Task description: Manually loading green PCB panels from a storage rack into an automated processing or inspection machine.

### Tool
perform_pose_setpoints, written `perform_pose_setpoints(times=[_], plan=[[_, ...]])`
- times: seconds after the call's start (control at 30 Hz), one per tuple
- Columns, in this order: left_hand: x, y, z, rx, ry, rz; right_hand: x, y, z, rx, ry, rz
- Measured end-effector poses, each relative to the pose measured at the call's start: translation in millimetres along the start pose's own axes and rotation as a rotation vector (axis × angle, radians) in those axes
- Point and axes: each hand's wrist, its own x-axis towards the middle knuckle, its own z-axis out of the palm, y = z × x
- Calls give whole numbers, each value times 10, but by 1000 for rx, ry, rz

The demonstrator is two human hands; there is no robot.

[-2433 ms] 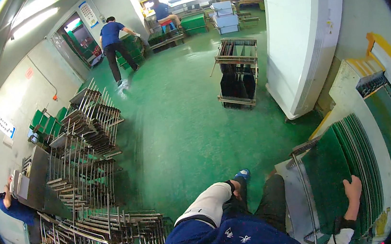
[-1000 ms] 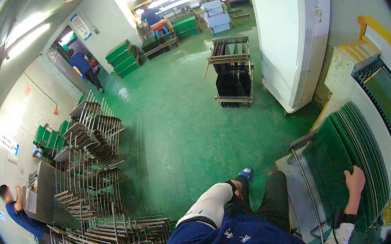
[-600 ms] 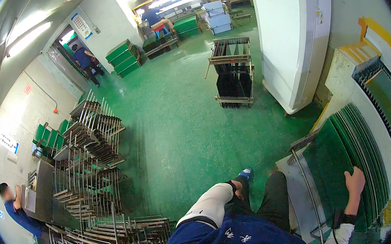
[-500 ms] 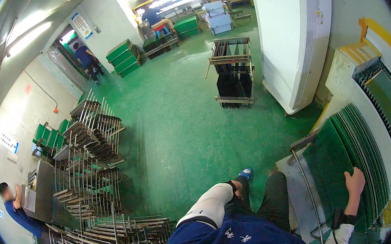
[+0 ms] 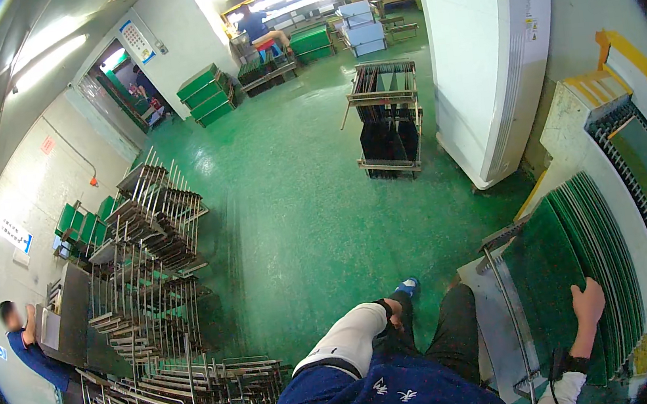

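Observation:
At the lower right a row of thin green panels stands on edge in a metal rack. My right hand is at the edge of the front panels, with the thumb toward the face of one and the fingers curled over its edge. A white sleeve covers that wrist. My left arm, in a white sleeve, is bent across my lap. Only a small part of my left hand shows by my knee, and its fingers are hidden.
Many metal racks crowd the left side. A wheeled-looking rack with dark panels stands ahead on the green floor, beside a tall white cabinet. A slotted machine is at the right. Green crates and seated people are farther back.
The person at the far doorway has moved farther through it and is now partly hidden. Both my hands stay in place; the panels look unchanged.

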Motion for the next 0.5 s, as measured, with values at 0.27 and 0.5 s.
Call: perform_pose_setpoints(times=[0.27,0.5], plan=[[63,-58,51,34,21,0,27,23,39,-13,4,-12],[-14,-13,19,-21,54,-23,26,27,35,-29,-6,4]])
